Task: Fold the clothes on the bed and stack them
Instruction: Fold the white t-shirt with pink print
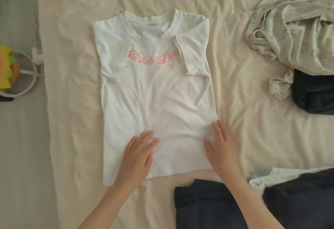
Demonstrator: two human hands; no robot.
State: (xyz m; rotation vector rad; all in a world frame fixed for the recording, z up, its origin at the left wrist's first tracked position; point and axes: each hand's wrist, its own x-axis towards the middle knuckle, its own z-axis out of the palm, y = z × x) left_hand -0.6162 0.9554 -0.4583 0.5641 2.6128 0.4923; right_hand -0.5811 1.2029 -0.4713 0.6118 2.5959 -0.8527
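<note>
Where both flat hands press, left hand point(137, 153), right hand point(222, 148): white T-shirt point(155, 102) hem.

Grey floor point(18, 138) is seen along the left edge, beside the bed. A white ring-shaped object point(31, 82) lies on it, with a white bracket-like part point(37, 56) at the top, touching the bed edge. A plush toy in yellow, green and orange point(7, 70) is seen inside the ring, cut off by the frame.
</note>
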